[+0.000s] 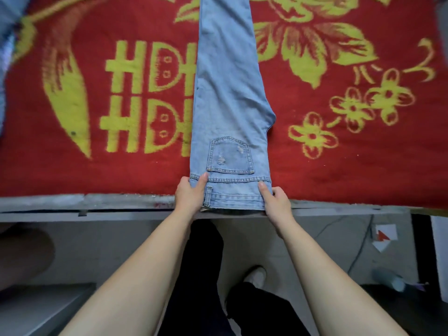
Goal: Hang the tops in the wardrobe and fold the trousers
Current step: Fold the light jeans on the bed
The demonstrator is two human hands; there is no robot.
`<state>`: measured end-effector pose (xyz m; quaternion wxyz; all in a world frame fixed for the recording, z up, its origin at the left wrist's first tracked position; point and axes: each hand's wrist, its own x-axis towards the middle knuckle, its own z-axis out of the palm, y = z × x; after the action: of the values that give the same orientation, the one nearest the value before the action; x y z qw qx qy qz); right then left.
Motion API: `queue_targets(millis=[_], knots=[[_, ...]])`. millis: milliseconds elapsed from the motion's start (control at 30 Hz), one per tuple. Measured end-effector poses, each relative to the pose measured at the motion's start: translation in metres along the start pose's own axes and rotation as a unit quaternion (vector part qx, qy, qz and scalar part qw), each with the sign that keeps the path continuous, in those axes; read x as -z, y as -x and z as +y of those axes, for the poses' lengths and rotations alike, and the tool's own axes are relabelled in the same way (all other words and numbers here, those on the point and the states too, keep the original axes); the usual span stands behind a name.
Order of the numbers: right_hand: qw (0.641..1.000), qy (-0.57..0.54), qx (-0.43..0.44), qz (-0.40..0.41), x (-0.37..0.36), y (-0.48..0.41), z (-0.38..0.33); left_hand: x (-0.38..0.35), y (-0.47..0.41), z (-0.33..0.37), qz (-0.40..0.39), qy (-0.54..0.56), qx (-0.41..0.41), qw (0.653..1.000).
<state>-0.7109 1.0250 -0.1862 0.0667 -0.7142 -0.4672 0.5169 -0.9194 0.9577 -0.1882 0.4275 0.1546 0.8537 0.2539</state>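
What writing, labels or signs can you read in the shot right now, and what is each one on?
"HD" over "HD": large yellow shapes woven into the red blanket, left of the jeans; they look like one half of a bigger emblem whose other half the jeans hide.
Jeans: no readable label or brand on the back pocket or waistband.
White paper on the floor: a red mark, no legible text.

Both forearms are bare with no sleeves showing, the left hand (191, 194) and right hand (276, 200) ungloved, above loose black trousers (206, 258) and a pale shoe (255, 277)
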Motion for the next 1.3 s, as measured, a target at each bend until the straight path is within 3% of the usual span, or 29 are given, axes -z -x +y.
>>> queue_targets(millis=[167,300,433,633,800,933,1067,1167,1300], knots=[[0.999,-0.036,-0.001,-0.021,0.031,0.053,0.014,0.004,0.07,-0.011,0.036,0.014,-0.015,0.999],[0.997,-0.063,-0.029,-0.036,0.06,0.109,0.038,0.009,0.134,-0.035,0.036,0.062,0.01,0.997],[0.995,-0.078,-0.003,-0.07,0.09,0.137,0.046,0.014,0.177,-0.034,0.028,0.128,0.045,0.99],[0.983,-0.124,0.023,-0.13,0.114,0.138,0.027,0.019,0.199,-0.013,0.003,0.19,0.032,0.981],[0.977,-0.15,0.025,-0.15,0.124,0.115,0.006,0.023,0.181,0.016,-0.01,0.257,0.077,0.963],[0.98,-0.085,0.089,-0.157,0.12,0.082,-0.013,0.025,0.15,0.029,-0.032,0.168,-0.033,0.985],[0.983,0.055,0.166,-0.064,0.105,0.039,-0.047,0.027,0.095,0.05,0.045,0.01,-0.104,0.993],[0.979,0.107,0.172,-0.025,0.086,0.0,-0.074,0.027,0.039,0.069,0.062,-0.048,-0.111,0.991],[0.967,0.202,0.157,0.019,0.049,-0.069,-0.105,0.015,-0.045,0.09,0.028,-0.118,-0.106,0.987]])
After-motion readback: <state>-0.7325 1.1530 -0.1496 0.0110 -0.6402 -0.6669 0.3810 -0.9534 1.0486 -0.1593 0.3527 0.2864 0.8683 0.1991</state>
